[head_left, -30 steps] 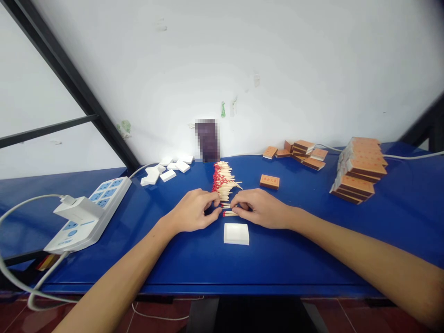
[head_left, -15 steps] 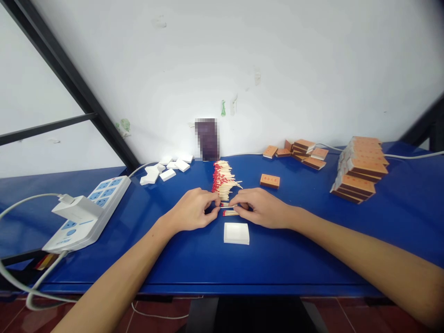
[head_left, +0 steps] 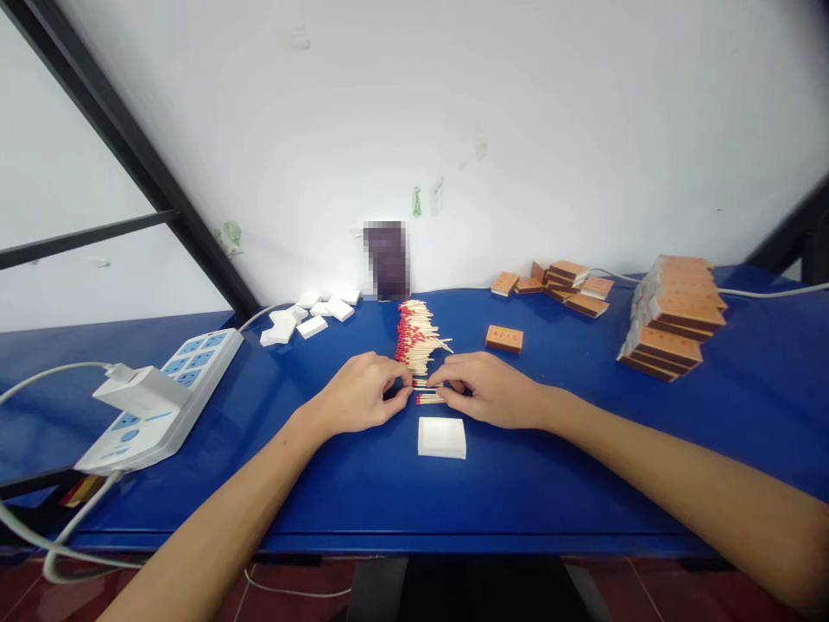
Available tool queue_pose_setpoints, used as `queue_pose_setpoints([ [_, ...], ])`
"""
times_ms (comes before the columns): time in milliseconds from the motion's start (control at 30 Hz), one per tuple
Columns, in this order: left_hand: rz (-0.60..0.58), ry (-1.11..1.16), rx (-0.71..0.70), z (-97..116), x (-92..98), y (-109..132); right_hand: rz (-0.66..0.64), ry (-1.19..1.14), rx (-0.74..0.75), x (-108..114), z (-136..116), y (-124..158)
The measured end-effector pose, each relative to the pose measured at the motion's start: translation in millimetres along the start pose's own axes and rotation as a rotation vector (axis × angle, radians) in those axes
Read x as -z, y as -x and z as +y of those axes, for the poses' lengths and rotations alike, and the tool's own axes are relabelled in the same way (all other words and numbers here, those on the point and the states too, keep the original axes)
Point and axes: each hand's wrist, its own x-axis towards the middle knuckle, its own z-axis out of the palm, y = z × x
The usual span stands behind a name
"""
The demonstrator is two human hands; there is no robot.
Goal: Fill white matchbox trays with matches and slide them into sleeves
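Note:
Both my hands meet over a few red-headed matches [head_left: 420, 383] lying crosswise on the blue table. My left hand [head_left: 369, 393] has thumb and index finger closed in a pinch at the red heads. From the other side, my right hand [head_left: 489, 390] pinches the pale stick ends, its fingers bent and partly hiding them. A small row of matches [head_left: 427, 399] lies just nearer, partly under my right thumb. Beyond the hands spreads a large pile of matches [head_left: 414, 337], heads to the left. A white matchbox tray [head_left: 441, 438] lies in front of the hands.
One orange matchbox [head_left: 503, 338] lies right of the pile. More matchboxes [head_left: 570, 281] are heaped by the wall, with a tall stack [head_left: 677, 315] at right. Several white trays [head_left: 313, 326] lie back left. A power strip [head_left: 187, 406] with a plugged-in charger and cables is at left.
The hands hold nearly the same place, with the fingertips shifting slightly at the matches. The pile, trays and boxes have not moved.

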Motion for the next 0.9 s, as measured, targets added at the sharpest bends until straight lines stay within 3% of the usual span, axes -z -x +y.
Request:
queue_pose_setpoints([
  [900,0.036,-0.029,-0.031,-0.1,-0.7,-0.2,-0.005,-0.01,0.016,0.0,-0.3,2.0],
])
